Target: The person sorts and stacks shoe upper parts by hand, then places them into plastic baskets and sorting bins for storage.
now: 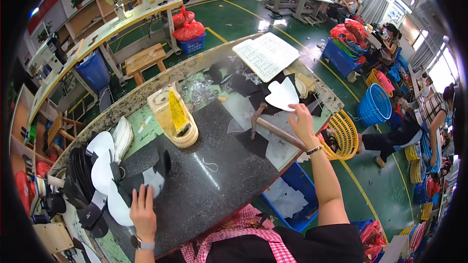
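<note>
a white cutout (282,94) touches the right hand (303,124), grip unclear, well apart from the unclenched left hand (143,216).

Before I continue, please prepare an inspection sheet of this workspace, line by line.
Surface: dark speckled slab on a green worktop.
Work pieces: white curved flat piece; black-and-grey curved piece.
Clutter: brown-handled hammer, open white notebook, clear crumpled plastic scraps.
Hands: left hand, fingers extended, at the black-and-grey curved piece; right hand, fingertips at the white curved flat piece.
Cables: nothing seen on the worktop.
Surroundings: yellow plastic basket and blue plastic bin beside the worktop.
</note>
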